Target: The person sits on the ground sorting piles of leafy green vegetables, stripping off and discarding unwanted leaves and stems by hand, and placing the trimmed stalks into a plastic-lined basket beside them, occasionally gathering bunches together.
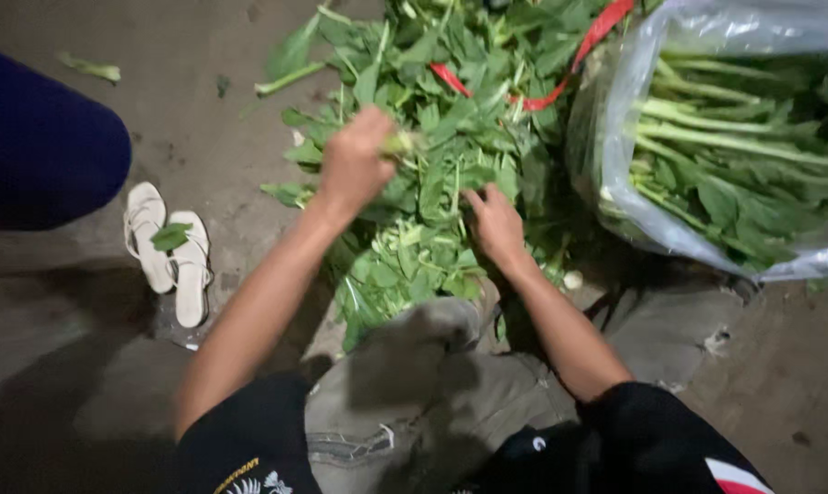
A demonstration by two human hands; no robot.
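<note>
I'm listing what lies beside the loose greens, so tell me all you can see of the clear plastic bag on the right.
The clear plastic bag lies on its side on the ground at the upper right, beside the heap of loose leafy greens. Its thin film is crinkled and glossy. Inside are long pale green stalks with dark leaves, running roughly crosswise. Its left side presses against the heap; neither hand touches it. A red strap runs near its top left corner.

Leafy greens: loose heap on the concrete floor, stems and leaves tangled. One small bunch of stems raised just above the heap, pale cut ends showing.
</note>
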